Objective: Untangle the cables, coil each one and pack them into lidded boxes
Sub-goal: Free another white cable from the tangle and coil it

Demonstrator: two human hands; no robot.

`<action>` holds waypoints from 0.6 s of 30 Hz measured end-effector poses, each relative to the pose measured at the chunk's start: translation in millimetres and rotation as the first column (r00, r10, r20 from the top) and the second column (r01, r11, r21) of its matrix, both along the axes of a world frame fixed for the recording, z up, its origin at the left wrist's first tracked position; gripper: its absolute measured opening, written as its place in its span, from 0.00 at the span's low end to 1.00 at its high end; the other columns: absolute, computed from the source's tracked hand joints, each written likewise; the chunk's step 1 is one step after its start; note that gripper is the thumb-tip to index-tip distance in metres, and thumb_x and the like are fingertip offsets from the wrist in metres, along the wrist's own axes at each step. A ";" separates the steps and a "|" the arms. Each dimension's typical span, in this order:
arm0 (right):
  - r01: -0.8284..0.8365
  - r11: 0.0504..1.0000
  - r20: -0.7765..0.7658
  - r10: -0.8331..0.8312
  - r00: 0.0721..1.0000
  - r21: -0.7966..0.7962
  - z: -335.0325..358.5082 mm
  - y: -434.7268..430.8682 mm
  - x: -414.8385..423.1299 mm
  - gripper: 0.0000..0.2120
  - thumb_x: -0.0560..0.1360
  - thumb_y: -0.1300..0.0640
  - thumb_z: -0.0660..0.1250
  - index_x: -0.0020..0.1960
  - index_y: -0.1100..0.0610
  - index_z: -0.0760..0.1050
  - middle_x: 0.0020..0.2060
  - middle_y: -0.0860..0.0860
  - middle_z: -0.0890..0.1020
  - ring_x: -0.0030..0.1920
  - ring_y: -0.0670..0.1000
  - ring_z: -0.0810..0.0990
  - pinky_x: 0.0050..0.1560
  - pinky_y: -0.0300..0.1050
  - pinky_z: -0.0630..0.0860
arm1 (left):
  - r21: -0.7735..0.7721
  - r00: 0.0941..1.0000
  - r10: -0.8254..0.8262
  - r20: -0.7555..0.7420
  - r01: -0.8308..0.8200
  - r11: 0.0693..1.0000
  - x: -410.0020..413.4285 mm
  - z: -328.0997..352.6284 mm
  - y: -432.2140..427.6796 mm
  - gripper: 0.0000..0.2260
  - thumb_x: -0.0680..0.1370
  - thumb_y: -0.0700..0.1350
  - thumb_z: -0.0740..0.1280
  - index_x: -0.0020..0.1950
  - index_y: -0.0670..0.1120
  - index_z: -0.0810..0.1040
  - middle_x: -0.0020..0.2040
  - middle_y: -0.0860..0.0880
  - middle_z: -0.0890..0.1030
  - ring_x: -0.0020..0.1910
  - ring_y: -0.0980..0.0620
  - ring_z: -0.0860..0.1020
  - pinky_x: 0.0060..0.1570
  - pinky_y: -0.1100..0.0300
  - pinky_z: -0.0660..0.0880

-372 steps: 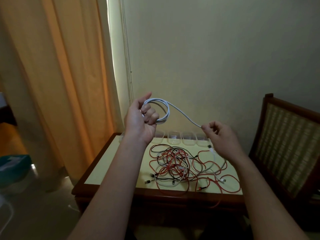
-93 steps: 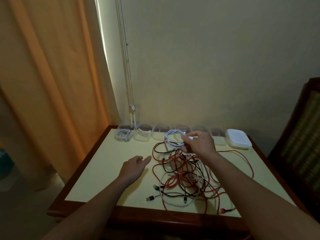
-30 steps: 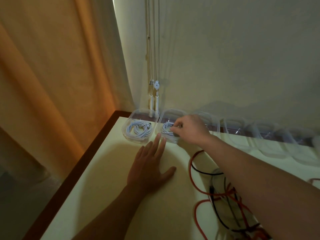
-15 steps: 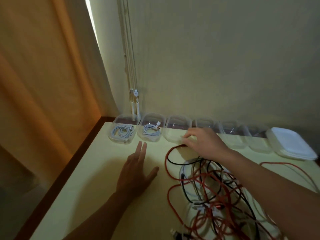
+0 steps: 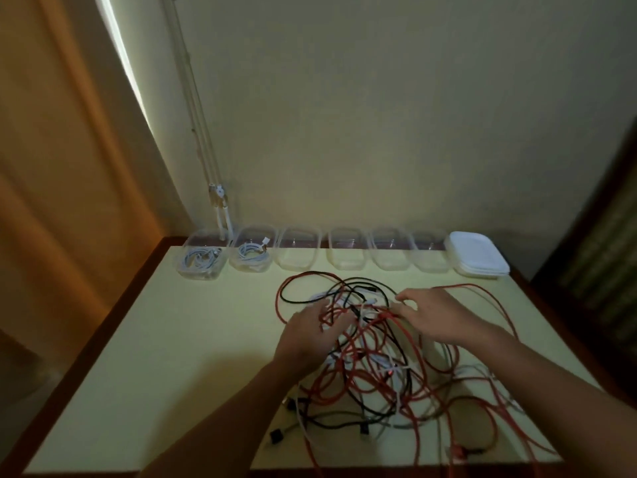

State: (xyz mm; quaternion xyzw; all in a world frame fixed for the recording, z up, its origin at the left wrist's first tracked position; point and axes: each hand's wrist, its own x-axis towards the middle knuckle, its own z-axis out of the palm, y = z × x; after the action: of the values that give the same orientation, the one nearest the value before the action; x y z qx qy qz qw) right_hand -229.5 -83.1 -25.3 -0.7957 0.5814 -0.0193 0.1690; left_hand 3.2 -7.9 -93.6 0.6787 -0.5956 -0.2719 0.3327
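With left hand (image 5: 306, 336) and right hand (image 5: 434, 319) in the cable tangle (image 5: 375, 360), each grip unreadable, we should work one strand out loop by loop, never tugging.

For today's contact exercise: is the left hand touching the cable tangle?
Touching. Head view: the left hand lies on the cable tangle, fingers pushed in among its strands.
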 end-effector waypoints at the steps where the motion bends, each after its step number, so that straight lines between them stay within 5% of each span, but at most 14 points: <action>1: 0.009 1.000 -0.008 -0.009 1.000 0.029 -5.8 9.3 -6.0 0.21 0.83 0.41 0.58 0.68 0.52 0.77 0.62 0.54 0.82 0.61 0.56 0.79 0.57 0.47 0.75 | 0.004 0.998 -0.055 -0.002 0.055 0.998 -9.8 -7.0 1.8 0.34 0.72 0.73 0.64 0.73 0.56 0.71 0.66 0.56 0.78 0.63 0.54 0.77 0.64 0.49 0.75; 6: 0.037 0.989 0.129 -0.056 0.990 0.143 -53.0 45.2 -27.8 0.26 0.82 0.34 0.48 0.67 0.47 0.75 0.63 0.50 0.80 0.61 0.51 0.78 0.64 0.49 0.73 | 0.132 0.881 -0.179 0.438 0.134 0.982 -31.1 -37.8 4.6 0.42 0.75 0.63 0.63 0.82 0.51 0.47 0.82 0.50 0.52 0.78 0.46 0.57 0.72 0.46 0.64; 11: 0.121 0.991 0.347 -0.095 0.933 -0.052 -81.3 69.9 -24.8 0.41 0.75 0.22 0.42 0.81 0.43 0.53 0.78 0.42 0.63 0.77 0.47 0.62 0.76 0.56 0.63 | 0.000 0.815 -0.081 0.574 0.099 0.995 -31.8 -53.4 7.8 0.35 0.81 0.60 0.58 0.82 0.52 0.45 0.82 0.50 0.52 0.78 0.48 0.58 0.71 0.50 0.65; 14: -0.038 0.983 0.204 0.075 0.976 -0.181 -95.9 67.5 -25.2 0.33 0.81 0.31 0.51 0.82 0.42 0.50 0.80 0.44 0.60 0.78 0.48 0.59 0.76 0.51 0.62 | -0.032 0.811 -0.077 0.580 0.117 0.993 -25.7 -56.2 0.0 0.32 0.82 0.60 0.55 0.82 0.51 0.48 0.81 0.49 0.56 0.77 0.47 0.60 0.70 0.49 0.67; 18: -0.013 0.968 0.044 0.025 0.999 -0.252 -114.4 46.8 -33.1 0.25 0.86 0.44 0.46 0.82 0.42 0.49 0.80 0.50 0.60 0.77 0.53 0.61 0.73 0.49 0.63 | 0.001 0.851 -0.061 0.522 0.071 0.998 -14.5 -52.6 -12.3 0.31 0.83 0.60 0.55 0.82 0.50 0.51 0.81 0.50 0.58 0.77 0.47 0.61 0.72 0.50 0.64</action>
State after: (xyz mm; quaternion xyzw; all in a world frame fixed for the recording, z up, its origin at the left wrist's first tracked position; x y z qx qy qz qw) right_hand -262.6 -36.3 -139.6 -0.8155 0.5625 -0.1096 0.0805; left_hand -11.3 -20.1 -146.1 0.7032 -0.6887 -0.0837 0.1558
